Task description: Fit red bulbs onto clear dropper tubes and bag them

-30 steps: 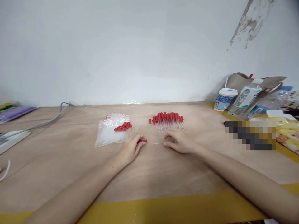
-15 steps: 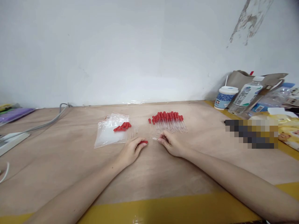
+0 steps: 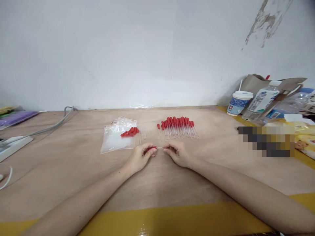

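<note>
My left hand [image 3: 141, 156] pinches a red rubber dropper bulb [image 3: 153, 148], its open end facing right. Between the fingers of my right hand [image 3: 177, 153] is a thin clear glass dropper tube [image 3: 159, 147], whose left end meets the bulb; how deep it sits inside I cannot tell. Beyond my right hand lie several droppers [image 3: 178, 126] in a row, red bulbs toward the wall. Loose red bulbs [image 3: 130, 132] rest on clear zip bags [image 3: 112, 141] past my left hand. A few bare glass tubes [image 3: 143, 135] lie beside the bags.
At the right stand a paper cup [image 3: 239, 102] with a straw and a plastic bottle [image 3: 263, 100], near a yellow package [image 3: 305, 141]. On the left are a power strip [image 3: 17, 147] with a grey cable [image 3: 49, 126] and a purple packet [image 3: 19, 118].
The glass tube in my right hand has moved left, and its end now meets the red bulb in my left hand. The gap between my hands has narrowed.
</note>
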Motion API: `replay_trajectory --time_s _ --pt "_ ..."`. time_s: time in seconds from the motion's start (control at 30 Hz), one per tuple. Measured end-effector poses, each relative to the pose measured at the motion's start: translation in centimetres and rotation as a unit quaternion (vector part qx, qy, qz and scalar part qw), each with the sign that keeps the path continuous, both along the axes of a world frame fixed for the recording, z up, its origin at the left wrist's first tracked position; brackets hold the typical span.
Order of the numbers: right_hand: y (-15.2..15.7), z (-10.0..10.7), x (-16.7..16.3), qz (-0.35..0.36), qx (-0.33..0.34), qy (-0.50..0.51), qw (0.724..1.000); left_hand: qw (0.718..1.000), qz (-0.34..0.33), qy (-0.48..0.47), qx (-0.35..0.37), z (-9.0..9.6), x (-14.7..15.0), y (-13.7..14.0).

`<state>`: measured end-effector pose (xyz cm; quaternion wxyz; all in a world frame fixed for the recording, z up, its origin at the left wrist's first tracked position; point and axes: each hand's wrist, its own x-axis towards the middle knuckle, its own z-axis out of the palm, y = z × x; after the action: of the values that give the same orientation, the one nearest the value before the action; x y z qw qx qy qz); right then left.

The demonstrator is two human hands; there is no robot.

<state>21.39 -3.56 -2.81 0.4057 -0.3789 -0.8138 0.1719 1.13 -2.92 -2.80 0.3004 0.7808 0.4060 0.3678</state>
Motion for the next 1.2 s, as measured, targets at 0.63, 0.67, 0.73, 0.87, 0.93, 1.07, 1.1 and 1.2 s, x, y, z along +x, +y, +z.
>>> replay_trajectory --time_s 0.63,0.67,0.73,0.87,0.93,1.07,1.1,1.2 --pt "-0.1 0.8 0.9 0.004 0.103 -0.098 0.990 0.999 -0.013 0.040 0.033 1.0 -0.5 -0.4" --pt "0.0 0.8 1.1 0.007 0.107 -0.101 0.989 0.998 -0.014 0.050 0.038 1.0 -0.6 -0.4" --pt "0.2 0.6 1.3 0.016 0.118 -0.104 0.987 0.997 -0.019 0.063 0.039 1.1 -0.6 -0.4" --pt "0.3 -0.4 1.3 0.022 0.133 -0.097 0.986 0.998 -0.026 0.053 0.016 0.9 -0.5 -0.6" --pt "0.3 -0.8 1.1 0.022 0.138 -0.102 0.985 0.998 -0.032 0.045 0.005 0.7 -0.4 -0.7" --pt "0.2 -0.9 1.0 0.020 0.133 -0.131 0.982 0.998 -0.040 0.039 0.003 0.5 -0.5 -0.7" --pt "0.1 -0.8 0.9 0.019 0.131 -0.139 0.981 0.998 -0.042 0.041 0.004 0.5 -0.5 -0.7" --pt "0.1 -0.6 0.8 0.017 0.131 -0.158 0.979 0.998 -0.043 0.051 0.014 0.5 -0.5 -0.7"
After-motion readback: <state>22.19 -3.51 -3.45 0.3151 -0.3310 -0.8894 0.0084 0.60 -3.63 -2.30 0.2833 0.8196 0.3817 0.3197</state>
